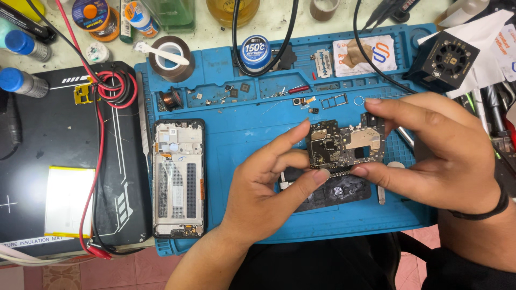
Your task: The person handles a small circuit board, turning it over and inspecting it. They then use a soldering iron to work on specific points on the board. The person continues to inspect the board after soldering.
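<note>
I have both hands over the blue mat [242,134] that covers the middle of the table [215,35]. My left hand [263,185] and my right hand [430,156] hold a dark circuit board [344,145] between them, lifted a little above the mat. The left hand pinches the board's left edge, forefinger at its top corner and thumb under its lower edge, the other fingers curled in. The right hand closes on the right end, forefinger laid along the top edge and thumb pressed to the bottom edge. The board lies nearly flat, its metal shields facing up at me. Just under it on the mat I see a black sheet [336,190] with a pale smear.

Well to the left, an opened phone frame [178,177] lies upright along the mat's left edge, its insides showing. A roll of brown tape [171,58] sits at the mat's top left corner. Beyond the mat's left edge a black pad [64,134] carries a pale battery [67,201] and coiled red and black leads [115,88]
</note>
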